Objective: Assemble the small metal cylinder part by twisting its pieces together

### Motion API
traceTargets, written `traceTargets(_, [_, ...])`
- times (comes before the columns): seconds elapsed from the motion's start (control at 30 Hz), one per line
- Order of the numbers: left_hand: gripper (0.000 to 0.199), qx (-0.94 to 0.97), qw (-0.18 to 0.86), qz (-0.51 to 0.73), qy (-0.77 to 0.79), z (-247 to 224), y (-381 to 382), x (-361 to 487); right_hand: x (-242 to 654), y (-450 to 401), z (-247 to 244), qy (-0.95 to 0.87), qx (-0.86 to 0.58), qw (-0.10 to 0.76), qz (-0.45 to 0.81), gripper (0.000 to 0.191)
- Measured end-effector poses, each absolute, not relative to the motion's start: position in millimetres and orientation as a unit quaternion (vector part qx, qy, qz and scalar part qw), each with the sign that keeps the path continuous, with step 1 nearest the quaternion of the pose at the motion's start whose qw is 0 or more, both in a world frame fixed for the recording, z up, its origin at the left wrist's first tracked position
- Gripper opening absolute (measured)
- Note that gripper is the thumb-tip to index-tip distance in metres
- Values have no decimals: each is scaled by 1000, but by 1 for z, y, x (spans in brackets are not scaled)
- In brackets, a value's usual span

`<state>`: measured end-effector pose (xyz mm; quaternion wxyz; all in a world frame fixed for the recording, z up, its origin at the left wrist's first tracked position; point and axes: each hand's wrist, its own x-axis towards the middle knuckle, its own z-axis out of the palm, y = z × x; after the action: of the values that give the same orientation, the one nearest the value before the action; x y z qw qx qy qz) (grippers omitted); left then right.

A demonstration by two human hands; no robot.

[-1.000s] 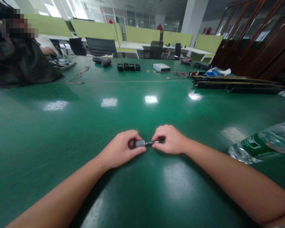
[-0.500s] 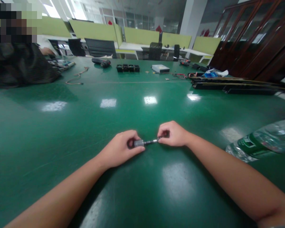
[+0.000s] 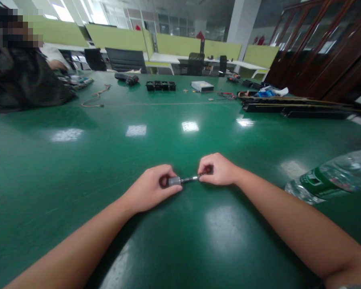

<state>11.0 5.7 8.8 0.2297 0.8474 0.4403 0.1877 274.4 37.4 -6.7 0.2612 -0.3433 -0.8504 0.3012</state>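
My left hand (image 3: pixel 152 188) is closed, with thumb and fingers around the grey cylindrical handle of what looks like a screwdriver (image 3: pixel 174 181). Its thin dark shaft points right, and a silver end shows there. At that end my right hand (image 3: pixel 216 169) pinches a small dark piece with thumb and forefinger; the fingers largely hide it, and I cannot tell whether it is joined to the shaft. Both hands are low over the green tabletop (image 3: pixel 168 249), close to each other.
A plastic bottle (image 3: pixel 333 176) lies by my right forearm. Farther back are a power drill (image 3: pixel 126 78), a black block-like part (image 3: pixel 161 86), a white box (image 3: pixel 202 86), a cable (image 3: pixel 93 100) and long black strips (image 3: pixel 289 107). Someone beside a dark bag-like shape (image 3: pixel 24 80) is at far left.
The whole view has shifted very slightly. Both hands keep the same hold on the screwdriver and its silver end, with no clear movement between them.
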Motion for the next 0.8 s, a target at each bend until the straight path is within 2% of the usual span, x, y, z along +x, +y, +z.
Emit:
traceTargets(0.57, [27, 840, 242, 191, 447, 10, 4, 12, 266, 33, -10, -874, -308, 266, 265, 9])
traceTargets(0.7, [27, 840, 234, 188, 451, 10, 4, 13, 259, 28, -9, -860, -329, 273, 279, 24])
traceTargets(0.8, [26, 844, 229, 189, 446, 10, 4, 13, 250, 21, -9, -863, -335, 267, 268, 23])
